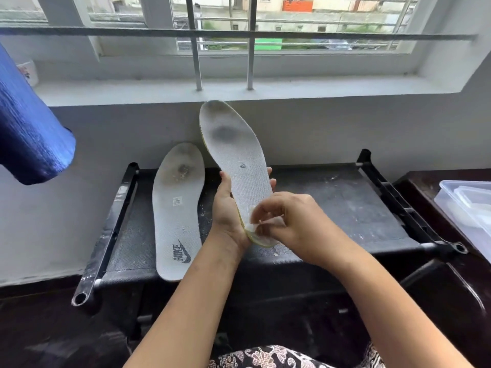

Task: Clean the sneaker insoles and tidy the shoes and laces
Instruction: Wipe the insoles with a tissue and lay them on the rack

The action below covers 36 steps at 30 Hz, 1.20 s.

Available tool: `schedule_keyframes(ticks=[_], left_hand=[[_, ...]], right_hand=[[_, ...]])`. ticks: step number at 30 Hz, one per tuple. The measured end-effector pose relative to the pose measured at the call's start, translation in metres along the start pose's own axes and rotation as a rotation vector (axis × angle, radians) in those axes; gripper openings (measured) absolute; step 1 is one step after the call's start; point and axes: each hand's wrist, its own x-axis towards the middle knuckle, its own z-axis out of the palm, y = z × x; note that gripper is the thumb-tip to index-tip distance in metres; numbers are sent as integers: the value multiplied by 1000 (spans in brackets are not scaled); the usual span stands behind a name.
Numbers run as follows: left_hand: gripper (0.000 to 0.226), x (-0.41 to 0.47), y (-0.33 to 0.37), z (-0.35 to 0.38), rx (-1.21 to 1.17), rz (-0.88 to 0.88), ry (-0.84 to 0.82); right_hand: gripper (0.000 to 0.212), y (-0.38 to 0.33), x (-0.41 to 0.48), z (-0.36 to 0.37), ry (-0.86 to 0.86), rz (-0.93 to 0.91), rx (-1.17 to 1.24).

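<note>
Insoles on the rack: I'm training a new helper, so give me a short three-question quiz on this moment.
1. True or false: the insole lying on the rack shows a printed logo near its heel.
2. Which hand supports the raised insole from behind? A) left hand B) right hand C) neither
3. Fill in: the right hand presses a small white ____ against the raised insole's heel end.

Key:
1. True; the lying insole carries the logo.
2. A; the left hand wraps round its edge.
3. Wipe, though blur hides exactly what it is.
</note>
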Motion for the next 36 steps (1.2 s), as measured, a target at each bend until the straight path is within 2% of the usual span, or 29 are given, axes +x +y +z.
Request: schedule_keyframes(ticks=[2, 3, 7, 9, 11, 13, 15, 17, 18, 21, 24, 25, 27, 29, 30, 34, 36], left_hand=[[75, 0, 0, -1, -10, 13, 13], [76, 0, -1, -1, -11, 8, 13], [82, -4, -9, 5, 5, -88, -66], [84, -6, -11, 8, 28, -116, -93], [82, -5, -10, 7, 75, -104, -85], [79, -3, -6, 3, 103, -74, -48], [78, 0, -2, 0, 116, -49, -26], [77, 0, -2, -2, 104, -39, -21], [77, 0, -2, -2, 84, -46, -20], [82, -3, -9, 1, 88, -100, -76], [81, -5, -13, 6, 119, -151, -114], [81, -5, -13, 6, 124, -153, -120], [79, -1, -10, 2, 134, -115, -105], [80, 0, -7, -1, 132, -94, -97], [81, 0, -6, -2, 135, -101, -100], [73, -4, -16, 3, 142, -174, -141], [71, -5, -19, 7, 159, -204, -154]], right_hand=[[22, 6, 0, -7, -86, 18, -41], [23, 11, 1, -9, -60, 38, -60], [17, 25, 3, -3, 280, 28, -185], [12, 24, 3, 2, 352, -9, -195], [13, 15, 2, 5, 289, -34, -83], [11, 1, 0, 4, 128, -45, 8], [8, -6, -1, -3, -66, -17, 24], [15, 2, -2, -10, -137, 24, -31], [16, 8, -1, -10, -96, 42, -75], [7, 21, 2, -3, 201, 48, -186], [7, 16, 5, 10, 363, -31, -112], [8, 13, 5, 11, 337, -45, -31], [11, 8, 3, 4, 162, -31, 103], [14, 11, 0, -5, -30, -4, 73], [14, 16, 0, -7, -24, -5, 16], [14, 34, 4, 0, 371, -6, -219], [14, 33, 5, 2, 430, -21, -169]])
